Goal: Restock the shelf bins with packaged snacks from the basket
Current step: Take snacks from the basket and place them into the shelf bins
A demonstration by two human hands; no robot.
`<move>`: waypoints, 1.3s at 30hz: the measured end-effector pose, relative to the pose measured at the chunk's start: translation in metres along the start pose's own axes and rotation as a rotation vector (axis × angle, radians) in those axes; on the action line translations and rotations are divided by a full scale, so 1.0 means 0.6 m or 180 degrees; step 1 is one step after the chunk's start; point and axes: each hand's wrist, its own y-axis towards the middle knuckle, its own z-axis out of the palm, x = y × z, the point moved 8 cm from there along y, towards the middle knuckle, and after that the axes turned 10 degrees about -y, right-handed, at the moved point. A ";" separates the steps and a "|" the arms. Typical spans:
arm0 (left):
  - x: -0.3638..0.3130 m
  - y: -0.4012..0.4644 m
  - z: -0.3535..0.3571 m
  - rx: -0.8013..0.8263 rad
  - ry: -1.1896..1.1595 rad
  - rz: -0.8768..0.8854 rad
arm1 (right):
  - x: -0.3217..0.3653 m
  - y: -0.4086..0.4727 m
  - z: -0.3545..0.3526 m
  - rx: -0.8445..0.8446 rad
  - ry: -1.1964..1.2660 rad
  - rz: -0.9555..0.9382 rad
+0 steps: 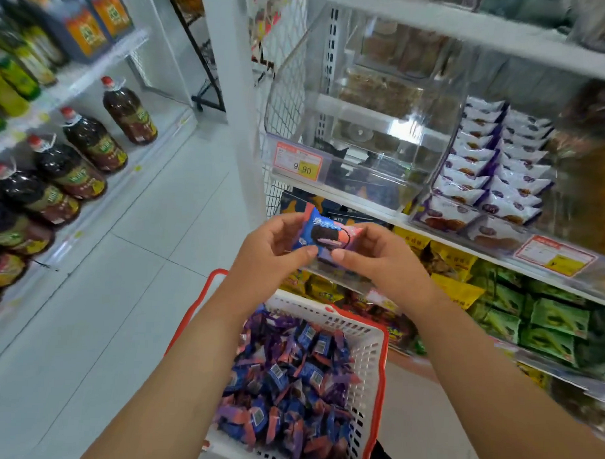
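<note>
Both hands hold one blue and pink snack packet point(323, 235) with a dark sandwich biscuit printed on it. My left hand point(269, 252) pinches its left side and my right hand point(379, 261) pinches its right side. They hover above a white basket with a red rim point(376, 338), which is full of several similar blue, purple and pink packets point(289, 380). Just beyond the packet, on the shelf, stands a clear plastic bin point(365, 152) that looks nearly bare, with a price tag point(298, 160) on its front.
To the right, a second clear bin holds rows of white and purple packets point(491, 174). Yellow and green snack bags point(497, 298) fill the shelf below. Large oil bottles point(91, 146) line the left shelves. A tiled aisle floor point(139, 240) runs between them.
</note>
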 end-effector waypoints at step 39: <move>-0.115 0.206 -0.020 -0.0528 0.2232 0.1852 | 0.066 0.523 -0.165 -0.1897 0.0208 0.0375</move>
